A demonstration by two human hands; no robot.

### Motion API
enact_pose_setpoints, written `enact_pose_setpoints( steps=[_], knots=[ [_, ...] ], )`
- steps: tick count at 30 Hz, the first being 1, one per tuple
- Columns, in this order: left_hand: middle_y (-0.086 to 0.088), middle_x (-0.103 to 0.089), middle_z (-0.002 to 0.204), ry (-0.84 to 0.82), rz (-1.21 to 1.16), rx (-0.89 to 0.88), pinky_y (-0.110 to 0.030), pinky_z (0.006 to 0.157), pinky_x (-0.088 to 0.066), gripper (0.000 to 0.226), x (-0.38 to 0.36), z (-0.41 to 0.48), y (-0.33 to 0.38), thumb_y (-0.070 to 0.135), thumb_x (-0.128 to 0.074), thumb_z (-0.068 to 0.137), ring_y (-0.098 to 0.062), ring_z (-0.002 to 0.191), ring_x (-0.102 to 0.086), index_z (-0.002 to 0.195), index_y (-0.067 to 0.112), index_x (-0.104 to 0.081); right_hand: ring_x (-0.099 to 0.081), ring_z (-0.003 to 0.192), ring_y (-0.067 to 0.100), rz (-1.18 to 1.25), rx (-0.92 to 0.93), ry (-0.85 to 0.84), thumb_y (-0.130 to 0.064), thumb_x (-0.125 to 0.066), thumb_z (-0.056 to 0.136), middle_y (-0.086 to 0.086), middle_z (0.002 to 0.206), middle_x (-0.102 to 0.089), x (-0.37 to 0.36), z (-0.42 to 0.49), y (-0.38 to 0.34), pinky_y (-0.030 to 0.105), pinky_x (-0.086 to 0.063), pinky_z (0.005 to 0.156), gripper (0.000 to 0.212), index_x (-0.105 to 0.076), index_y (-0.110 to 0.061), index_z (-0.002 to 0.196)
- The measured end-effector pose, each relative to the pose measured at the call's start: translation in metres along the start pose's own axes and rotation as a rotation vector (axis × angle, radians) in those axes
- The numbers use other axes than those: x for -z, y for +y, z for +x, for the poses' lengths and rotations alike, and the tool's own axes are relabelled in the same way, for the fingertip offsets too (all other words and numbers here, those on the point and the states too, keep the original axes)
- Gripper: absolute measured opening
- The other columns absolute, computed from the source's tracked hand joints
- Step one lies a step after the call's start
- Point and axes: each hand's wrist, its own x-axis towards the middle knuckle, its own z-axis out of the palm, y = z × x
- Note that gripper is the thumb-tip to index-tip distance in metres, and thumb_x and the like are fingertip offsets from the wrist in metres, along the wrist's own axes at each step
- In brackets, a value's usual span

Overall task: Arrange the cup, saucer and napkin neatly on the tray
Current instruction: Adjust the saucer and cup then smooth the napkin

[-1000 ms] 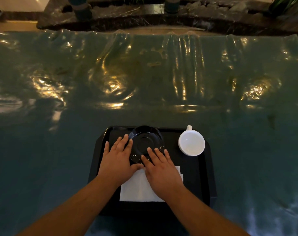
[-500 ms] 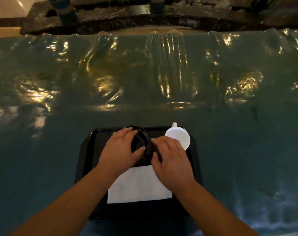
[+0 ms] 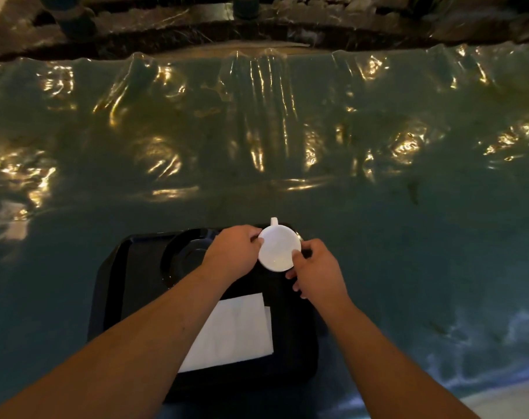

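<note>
While lying flat in the lower centre of the frame, napkin (image 3: 233, 331) partly under the left forearm; could be dragged askew by a careless pull back. Above it, both hands closed on the cup (image 3: 279, 251): left hand (image 3: 234, 255) pinching the left rim, right hand (image 3: 316, 272) gripping the lower right rim. Could slip or tilt if lifted unevenly, or knock the dark saucer (image 3: 183, 255) just left, hard to see against the black tray (image 3: 112, 285).
</note>
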Motion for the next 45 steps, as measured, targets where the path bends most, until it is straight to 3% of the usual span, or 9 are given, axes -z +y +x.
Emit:
enact_pose_setpoints(
  steps=[5,15,22,25,27,32,35,40,45],
  knots=[
    [0.001,-0.07,0.091,0.013,-0.06,0.056,-0.042,0.079,-0.061,0.024,-0.005,0.003,0.004,0.033,-0.052,0.102,-0.019,0.082,-0.069,0.116,0.025,-0.071,-0.071,0.061,0.015,-0.095,0.031,-0.023,-0.029,-0.052,0.105,0.004,0.083,-0.073,0.009,0.015,-0.005,0.023,-0.054,0.046,0.008,-0.053,-0.028,0.097],
    [0.005,-0.069,0.089,0.024,-0.112,0.127,-0.045,0.078,-0.062,0.015,-0.013,-0.005,0.0,0.042,-0.061,0.097,-0.017,0.08,-0.07,0.105,0.029,-0.063,-0.072,0.059,0.018,-0.172,0.027,-0.143,-0.028,-0.056,0.105,0.008,0.083,-0.074,0.025,0.04,-0.019,0.029,-0.059,0.051,0.012,-0.056,-0.028,0.116],
    [0.002,-0.071,0.086,-0.009,-0.112,0.129,-0.043,0.077,-0.061,0.02,-0.014,-0.008,0.001,0.044,-0.067,0.094,-0.018,0.079,-0.07,0.1,0.024,-0.066,-0.072,0.068,0.017,-0.238,0.082,-0.066,-0.036,-0.059,0.103,0.001,0.09,-0.072,0.024,0.043,-0.018,0.031,-0.06,0.057,0.02,-0.064,-0.031,0.122],
    [0.003,-0.069,0.078,-0.009,0.017,0.113,-0.032,0.061,-0.049,0.029,-0.007,-0.008,0.005,0.051,-0.071,0.09,-0.015,0.074,-0.066,0.096,0.022,-0.072,-0.071,0.082,0.017,-0.22,0.127,0.008,-0.042,-0.059,0.102,-0.006,0.096,-0.071,0.02,0.039,-0.01,0.04,-0.064,0.074,0.027,-0.07,-0.027,0.122],
    [0.004,-0.067,0.075,0.051,0.073,0.105,-0.031,0.057,-0.041,0.034,-0.002,-0.01,0.006,0.058,-0.071,0.086,-0.013,0.072,-0.063,0.09,0.024,-0.07,-0.07,0.08,0.015,-0.175,0.116,0.06,-0.049,-0.056,0.102,-0.006,0.092,-0.071,0.019,0.031,-0.003,0.044,-0.065,0.075,0.029,-0.07,-0.026,0.114],
    [0.003,-0.058,0.108,0.288,-0.036,-0.041,-0.038,0.074,-0.049,0.03,-0.001,-0.01,0.012,0.051,-0.067,0.091,-0.021,0.09,-0.062,0.108,0.027,-0.059,-0.071,0.067,0.012,-0.033,-0.012,0.113,-0.054,-0.054,0.101,-0.005,0.082,-0.074,0.022,0.007,0.011,0.041,-0.065,0.066,0.03,-0.06,-0.027,0.114],
    [0.0,-0.059,0.134,0.243,0.003,-0.131,-0.041,0.092,-0.05,0.037,0.001,0.001,0.02,0.039,-0.061,0.098,-0.026,0.112,-0.063,0.133,0.026,-0.06,-0.073,0.06,0.016,0.077,-0.104,-0.01,-0.045,-0.057,0.103,-0.001,0.078,-0.077,0.016,-0.002,0.008,0.031,-0.061,0.052,0.026,-0.055,-0.026,0.121],
    [-0.003,-0.069,0.12,0.104,0.163,-0.086,-0.037,0.081,-0.049,0.026,0.0,0.014,0.019,0.026,-0.056,0.1,-0.024,0.101,-0.062,0.123,0.028,-0.068,-0.076,0.063,0.021,0.162,-0.143,-0.076,-0.031,-0.056,0.107,0.003,0.082,-0.078,0.011,0.002,0.003,0.038,-0.066,0.059,0.012,-0.056,-0.023,0.116],
    [-0.002,-0.071,0.109,0.122,0.145,0.002,-0.037,0.08,-0.051,0.019,-0.004,0.01,0.017,0.034,-0.058,0.101,-0.02,0.091,-0.057,0.116,0.027,-0.068,-0.076,0.063,0.02,0.046,-0.063,-0.059,-0.031,-0.054,0.106,0.003,0.078,-0.077,0.016,0.014,0.002,0.04,-0.067,0.062,0.012,-0.061,-0.021,0.106]
  ],
)
